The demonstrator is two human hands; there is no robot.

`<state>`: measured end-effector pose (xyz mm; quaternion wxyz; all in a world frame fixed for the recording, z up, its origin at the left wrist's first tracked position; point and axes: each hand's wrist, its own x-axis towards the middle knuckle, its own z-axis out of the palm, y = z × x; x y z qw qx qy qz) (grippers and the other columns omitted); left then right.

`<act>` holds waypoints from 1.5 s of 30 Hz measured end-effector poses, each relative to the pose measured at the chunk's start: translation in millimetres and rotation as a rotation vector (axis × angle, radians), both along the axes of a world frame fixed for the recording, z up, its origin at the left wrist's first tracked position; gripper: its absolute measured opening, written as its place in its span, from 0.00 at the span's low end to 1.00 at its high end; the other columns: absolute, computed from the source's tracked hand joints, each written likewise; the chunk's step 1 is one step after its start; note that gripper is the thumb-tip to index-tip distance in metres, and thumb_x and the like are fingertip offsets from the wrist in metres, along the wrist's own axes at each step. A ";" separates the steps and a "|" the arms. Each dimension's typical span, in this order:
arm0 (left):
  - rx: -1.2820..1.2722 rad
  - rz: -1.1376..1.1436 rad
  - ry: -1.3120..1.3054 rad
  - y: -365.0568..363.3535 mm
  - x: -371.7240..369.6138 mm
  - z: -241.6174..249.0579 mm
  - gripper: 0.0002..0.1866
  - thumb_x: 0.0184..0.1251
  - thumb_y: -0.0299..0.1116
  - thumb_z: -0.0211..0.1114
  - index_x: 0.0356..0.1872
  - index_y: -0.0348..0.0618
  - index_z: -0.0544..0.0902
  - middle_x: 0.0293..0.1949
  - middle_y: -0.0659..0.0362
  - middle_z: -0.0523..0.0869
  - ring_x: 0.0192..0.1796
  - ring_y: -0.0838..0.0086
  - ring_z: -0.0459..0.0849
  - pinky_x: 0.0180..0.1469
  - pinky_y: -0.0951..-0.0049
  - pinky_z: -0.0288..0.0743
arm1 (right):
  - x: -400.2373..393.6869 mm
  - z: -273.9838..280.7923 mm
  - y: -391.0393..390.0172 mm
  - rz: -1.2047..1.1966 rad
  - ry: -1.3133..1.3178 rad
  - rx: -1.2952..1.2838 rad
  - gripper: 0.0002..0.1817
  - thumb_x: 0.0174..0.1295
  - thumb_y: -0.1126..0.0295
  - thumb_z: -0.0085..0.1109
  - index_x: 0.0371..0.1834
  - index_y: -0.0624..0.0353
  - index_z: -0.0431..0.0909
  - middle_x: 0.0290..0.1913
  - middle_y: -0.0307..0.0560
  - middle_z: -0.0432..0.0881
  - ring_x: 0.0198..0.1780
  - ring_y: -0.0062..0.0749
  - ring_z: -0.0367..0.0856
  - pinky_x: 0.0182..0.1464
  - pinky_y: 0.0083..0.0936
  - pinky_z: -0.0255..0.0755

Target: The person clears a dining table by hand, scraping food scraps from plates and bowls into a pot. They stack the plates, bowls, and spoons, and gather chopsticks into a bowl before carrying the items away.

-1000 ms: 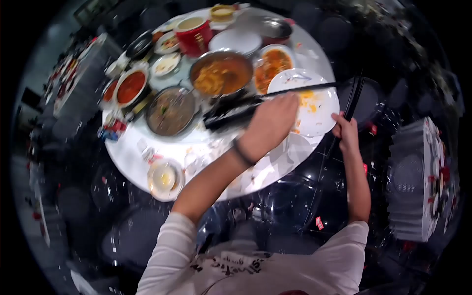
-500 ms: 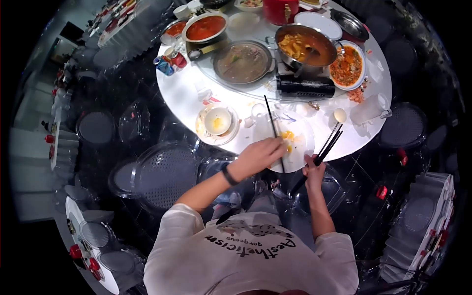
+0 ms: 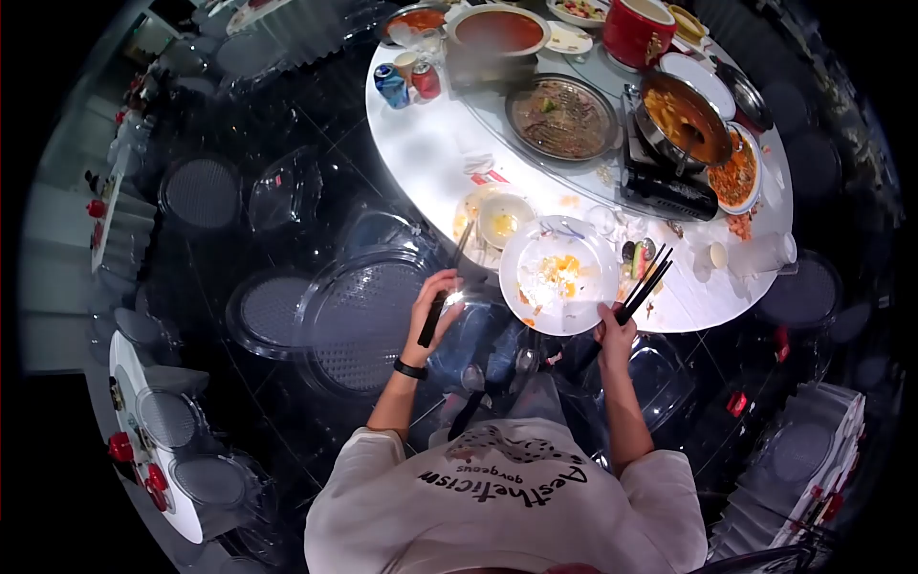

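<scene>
My left hand is closed around black chopsticks, just off the table's near edge. Their tips point up toward a small white bowl with yellow residue, which sits on a soiled plate. My right hand grips a bundle of black chopsticks. The thumb of that hand also presses the rim of a white plate bearing yellow and orange food scraps. This plate overhangs the table's front edge and looks tilted toward me. Beneath it, some of the tabletop is hidden.
The round white table holds a pan of soup, a pot on a black portable stove, a red pot and drink cans. A clear pitcher lies at right. Clear chairs stand close by.
My left hand has moved left, away from over the plate, with chopsticks still in it. The plate now appears raised and tilted at my right hand. The camera view has turned.
</scene>
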<state>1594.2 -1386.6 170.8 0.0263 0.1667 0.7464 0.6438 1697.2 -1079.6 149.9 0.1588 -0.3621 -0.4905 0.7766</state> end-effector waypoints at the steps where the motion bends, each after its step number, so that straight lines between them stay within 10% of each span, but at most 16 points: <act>1: 0.038 0.055 0.039 -1.3 -1.4 -6.5 0.08 0.63 0.23 0.59 0.44 0.37 0.78 0.55 0.53 0.75 0.54 0.68 0.80 0.56 0.72 0.72 | -3.5 1.3 -8.6 0.001 -0.006 0.012 0.10 0.58 0.77 0.63 0.31 0.57 0.68 0.18 0.32 0.65 0.12 0.17 0.59 0.13 0.17 0.52; 6: -0.021 0.350 0.217 -16.6 -20.5 0.5 0.14 0.75 0.33 0.47 0.38 0.31 0.77 0.55 0.47 0.73 0.54 0.59 0.81 0.55 0.66 0.75 | -44.8 -17.7 -43.6 0.072 -0.084 0.016 0.11 0.56 0.76 0.63 0.27 0.54 0.67 0.17 0.32 0.65 0.12 0.16 0.60 0.13 0.18 0.53; 19: -0.227 0.395 0.355 -67.5 -10.1 -7.4 0.08 0.63 0.17 0.53 0.42 0.33 0.75 0.56 0.46 0.76 0.55 0.56 0.80 0.57 0.67 0.74 | -391.0 -160.2 -217.6 0.163 -0.446 0.585 0.20 0.49 0.65 0.63 0.39 0.74 0.79 0.34 0.63 0.84 0.32 0.47 0.85 0.39 0.35 0.78; 23: -0.356 0.303 0.390 -69.8 -29.6 -9.5 0.11 0.57 0.18 0.60 0.42 0.35 0.75 0.53 0.49 0.76 0.51 0.53 0.79 0.52 0.64 0.75 | -333.5 -91.8 -208.9 0.408 -0.282 0.267 0.23 0.59 0.49 0.60 0.28 0.63 0.78 0.22 0.46 0.80 0.14 0.25 0.69 0.16 0.24 0.62; 27: -0.383 -0.004 0.472 -38.6 -48.8 -26.2 0.12 0.56 0.21 0.64 0.42 0.36 0.76 0.48 0.50 0.76 0.46 0.56 0.79 0.47 0.66 0.75 | -215.2 -22.3 -185.7 0.736 -0.051 -0.275 0.23 0.61 0.47 0.57 0.33 0.60 0.78 0.25 0.41 0.80 0.18 0.18 0.70 0.19 0.20 0.62; 32: -0.323 -0.555 0.275 18.3 -33.0 -15.7 0.16 0.62 0.30 0.62 0.51 0.41 0.76 0.51 0.48 0.77 0.50 0.56 0.78 0.50 0.64 0.74 | -137.9 18.3 -136.0 0.570 -0.207 -0.123 0.20 0.62 0.51 0.56 0.26 0.57 0.77 0.19 0.38 0.75 0.17 0.20 0.67 0.21 0.17 0.60; 35: -0.226 -0.337 0.144 27.9 -33.7 -23.7 0.17 0.60 0.25 0.61 0.52 0.39 0.77 0.48 0.49 0.78 0.49 0.55 0.77 0.55 0.61 0.70 | -116.1 15.6 -81.5 0.493 -0.234 0.101 0.21 0.63 0.52 0.55 0.19 0.56 0.72 0.15 0.38 0.71 0.19 0.21 0.69 0.22 0.19 0.62; 40: 0.328 0.281 -0.766 32.9 -69.8 -181.5 0.18 0.64 0.25 0.61 0.51 0.36 0.67 0.39 0.53 0.79 0.36 0.71 0.82 0.39 0.73 0.81 | -92.0 8.3 -24.4 0.345 -0.093 0.102 0.21 0.68 0.53 0.49 0.23 0.56 0.68 0.14 0.36 0.65 0.16 0.24 0.68 0.23 0.23 0.69; 45: 0.410 0.284 -0.829 64.5 -84.4 -191.1 0.20 0.61 0.21 0.59 0.53 0.38 0.66 0.41 0.52 0.80 0.38 0.70 0.84 0.36 0.72 0.85 | -79.6 1.1 14.9 0.145 -0.078 0.081 0.18 0.71 0.56 0.46 0.27 0.54 0.67 0.15 0.33 0.61 0.12 0.18 0.57 0.18 0.20 0.59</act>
